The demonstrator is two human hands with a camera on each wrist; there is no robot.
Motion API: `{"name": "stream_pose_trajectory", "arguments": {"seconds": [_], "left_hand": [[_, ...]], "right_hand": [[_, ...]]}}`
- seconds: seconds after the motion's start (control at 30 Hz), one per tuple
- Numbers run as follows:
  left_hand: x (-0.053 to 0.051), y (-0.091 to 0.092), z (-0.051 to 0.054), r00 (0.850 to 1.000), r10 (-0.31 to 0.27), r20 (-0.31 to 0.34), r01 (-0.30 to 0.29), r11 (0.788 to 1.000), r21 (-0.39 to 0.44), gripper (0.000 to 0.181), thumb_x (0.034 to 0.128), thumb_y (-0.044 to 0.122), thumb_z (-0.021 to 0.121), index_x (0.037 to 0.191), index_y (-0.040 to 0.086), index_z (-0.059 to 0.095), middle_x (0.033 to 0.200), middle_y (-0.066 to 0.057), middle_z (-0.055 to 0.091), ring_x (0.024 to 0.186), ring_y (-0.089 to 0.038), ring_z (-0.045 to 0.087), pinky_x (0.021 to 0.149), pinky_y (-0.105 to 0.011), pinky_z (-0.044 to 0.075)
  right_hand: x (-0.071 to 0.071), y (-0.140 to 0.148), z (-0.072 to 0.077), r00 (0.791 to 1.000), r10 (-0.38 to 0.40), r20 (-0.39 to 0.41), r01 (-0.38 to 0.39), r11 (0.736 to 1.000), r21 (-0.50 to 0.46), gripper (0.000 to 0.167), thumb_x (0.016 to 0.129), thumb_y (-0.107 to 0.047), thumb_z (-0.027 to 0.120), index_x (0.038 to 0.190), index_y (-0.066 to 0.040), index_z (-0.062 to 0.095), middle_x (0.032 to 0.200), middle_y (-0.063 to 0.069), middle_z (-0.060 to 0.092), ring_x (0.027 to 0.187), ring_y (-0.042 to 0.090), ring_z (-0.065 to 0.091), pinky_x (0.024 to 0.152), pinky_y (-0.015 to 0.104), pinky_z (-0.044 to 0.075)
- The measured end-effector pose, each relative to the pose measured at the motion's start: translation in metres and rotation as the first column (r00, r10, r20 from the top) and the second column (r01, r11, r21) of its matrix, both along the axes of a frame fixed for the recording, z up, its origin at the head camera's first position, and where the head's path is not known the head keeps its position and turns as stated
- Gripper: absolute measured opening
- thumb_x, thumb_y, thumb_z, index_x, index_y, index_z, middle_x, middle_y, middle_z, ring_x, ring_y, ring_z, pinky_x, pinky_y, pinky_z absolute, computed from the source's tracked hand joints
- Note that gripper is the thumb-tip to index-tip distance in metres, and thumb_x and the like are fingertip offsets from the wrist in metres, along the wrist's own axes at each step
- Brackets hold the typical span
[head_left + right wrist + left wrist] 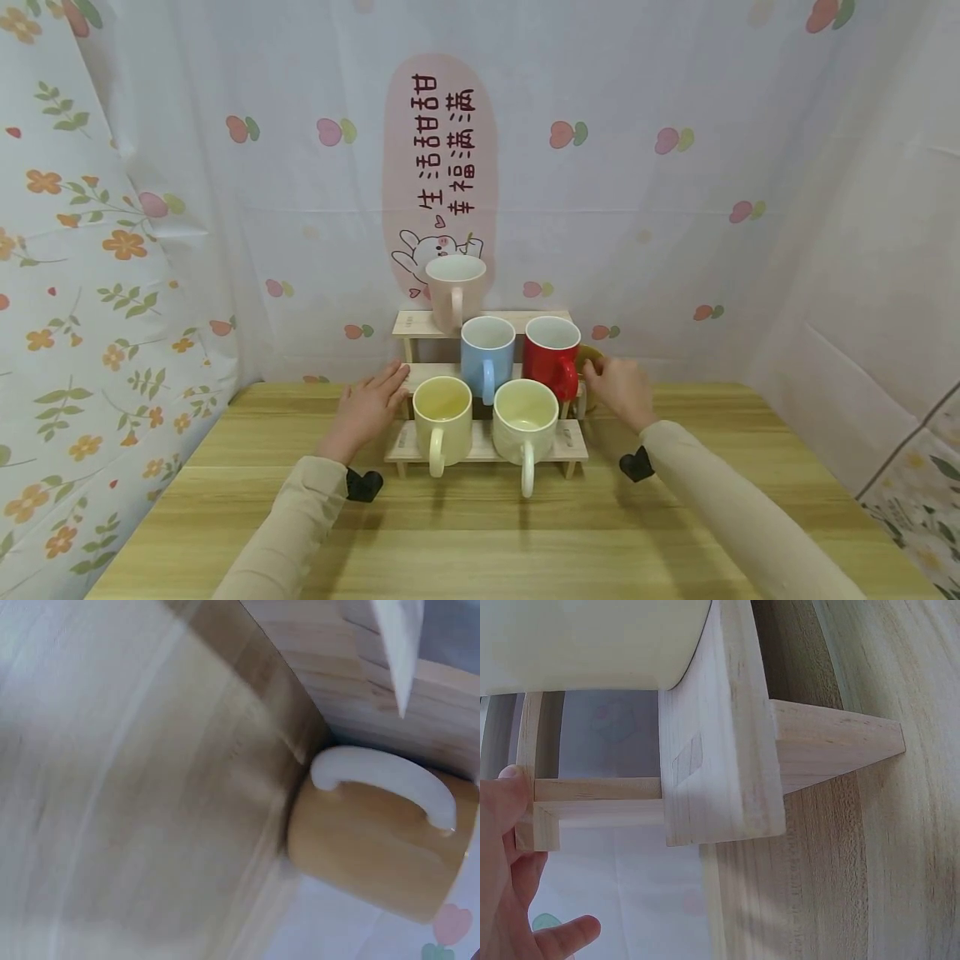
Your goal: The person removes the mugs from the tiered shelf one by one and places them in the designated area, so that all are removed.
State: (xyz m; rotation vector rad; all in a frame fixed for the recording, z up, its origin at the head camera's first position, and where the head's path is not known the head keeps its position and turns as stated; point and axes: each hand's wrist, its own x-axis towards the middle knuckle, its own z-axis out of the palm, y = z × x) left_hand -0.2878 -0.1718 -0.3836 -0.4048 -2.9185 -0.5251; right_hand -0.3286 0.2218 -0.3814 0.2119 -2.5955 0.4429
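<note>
My right grip [621, 390] pinches mustard mug [367, 851] by rim; left grip [365, 413] lies loose on rack [422, 377].
Likely hard, slick, breakable; handle [382, 768], left of right grip, seems surest.

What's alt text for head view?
Right hand gripping ochre mug beside three-tier wooden rack; left hand touching rack's left end. Pink mug on top, blue mug and red mug mid-tier, two pale yellow mugs below.

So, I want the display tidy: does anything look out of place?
Yes: the ochre mug is down at the tabletop beside the tiered wooden rack, which holds the other five mugs.
</note>
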Motion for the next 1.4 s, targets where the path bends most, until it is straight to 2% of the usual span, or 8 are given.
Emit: {"name": "stream_pose_trajectory", "arguments": {"seconds": [0.07, 0.23, 0.5, 0.73, 0.97, 1.07, 1.2, 1.4], "left_hand": [[0.000, 0.000, 0.000, 1.000, -0.001, 0.000, 0.001, 1.000, -0.002, 0.049, 0.1036, 0.033, 0.038, 0.150, 0.016, 0.034, 0.156, -0.007, 0.029, 0.130, -0.049, 0.039, 0.103, -0.075, 0.016], [-0.001, 0.000, 0.000, 1.000, -0.001, -0.002, 0.001, 1.000, 0.001, 0.049, 0.1037, 0.033, 0.038, 0.150, 0.016, 0.034, 0.156, -0.006, 0.029, 0.130, -0.049, 0.039, 0.104, -0.075, 0.016], [-0.001, 0.001, -0.001, 1.000, -0.006, -0.002, 0.006, 1.000, 0.004, 0.049, 0.1039, 0.032, 0.038, 0.150, 0.015, 0.034, 0.156, -0.007, 0.029, 0.129, -0.049, 0.040, 0.103, -0.076, 0.016], [0.000, 0.001, -0.001, 1.000, -0.006, -0.004, 0.006, 1.000, 0.000, 0.049, 0.1040, 0.032, 0.037, 0.150, 0.015, 0.033, 0.157, -0.007, 0.028, 0.129, -0.049, 0.040, 0.103, -0.075, 0.018], [0.000, 0.002, 0.001, 1.000, 0.002, -0.007, -0.002, 1.000, -0.006, 0.048, 0.1041, 0.031, 0.037, 0.150, 0.015, 0.034, 0.157, -0.007, 0.028, 0.129, -0.049, 0.040, 0.103, -0.074, 0.020], [0.000, 0.001, 0.000, 1.000, -0.002, -0.004, 0.002, 1.000, -0.002, 0.049, 0.1042, 0.030, 0.036, 0.150, 0.014, 0.033, 0.157, -0.008, 0.028, 0.129, -0.050, 0.039, 0.103, -0.074, 0.019], [0.001, 0.000, 0.000, 1.000, -0.004, -0.004, 0.004, 1.000, 0.003, 0.049, 0.1042, 0.030, 0.036, 0.150, 0.013, 0.033, 0.157, -0.009, 0.028, 0.129, -0.051, 0.039, 0.103, -0.075, 0.019], [0.001, 0.000, 0.000, 1.000, -0.010, 0.002, 0.010, 1.000, 0.013, 0.049, 0.1044, 0.031, 0.036, 0.150, 0.015, 0.032, 0.157, -0.008, 0.026, 0.129, -0.051, 0.039, 0.102, -0.075, 0.018]], "right_hand": [[0.000, 0.001, 0.005, 1.000, 0.007, 0.023, -0.007, 1.000, -0.019, 0.045, 0.092, -0.023, 0.051, 0.049, -0.014, 0.043, 0.044, -0.003, 0.039, 0.044, 0.013, 0.036, 0.040, 0.024, 0.024], [-0.001, -0.001, 0.021, 0.999, 0.027, 0.023, -0.027, 1.000, 0.003, 0.045, 0.094, -0.025, 0.049, 0.050, -0.015, 0.044, 0.045, -0.003, 0.041, 0.045, 0.013, 0.037, 0.040, 0.023, 0.024], [0.001, -0.008, 0.041, 0.999, 0.036, -0.035, -0.034, 0.998, 0.056, 0.040, 0.094, -0.024, 0.050, 0.056, -0.013, 0.044, 0.048, 0.000, 0.040, 0.047, 0.016, 0.037, 0.041, 0.024, 0.025], [-0.001, -0.007, 0.053, 0.992, 0.060, -0.111, -0.054, 0.997, 0.055, 0.043, 0.091, -0.020, 0.050, 0.049, -0.013, 0.045, 0.044, -0.001, 0.042, 0.046, 0.016, 0.037, 0.043, 0.025, 0.026], [0.002, -0.012, 0.070, 0.998, 0.038, -0.052, -0.038, 0.999, 0.007, 0.049, 0.094, -0.027, 0.048, 0.047, -0.014, 0.044, 0.045, -0.001, 0.040, 0.048, 0.016, 0.035, 0.043, 0.025, 0.025], [0.004, -0.017, 0.075, 0.997, 0.042, -0.068, -0.042, 0.999, 0.006, 0.050, 0.094, -0.028, 0.048, 0.047, -0.013, 0.043, 0.044, -0.001, 0.038, 0.048, 0.017, 0.035, 0.045, 0.026, 0.026], [0.005, -0.029, 0.081, 0.995, 0.045, -0.094, -0.044, 0.999, 0.016, 0.049, 0.094, -0.031, 0.049, 0.048, -0.014, 0.045, 0.045, -0.001, 0.042, 0.050, 0.019, 0.039, 0.046, 0.027, 0.027], [0.005, -0.041, 0.084, 0.996, 0.063, -0.065, -0.063, 0.998, 0.001, 0.046, 0.095, -0.031, 0.049, 0.055, -0.011, 0.056, 0.049, 0.002, 0.054, 0.052, 0.020, 0.045, 0.045, 0.024, 0.033]]}}
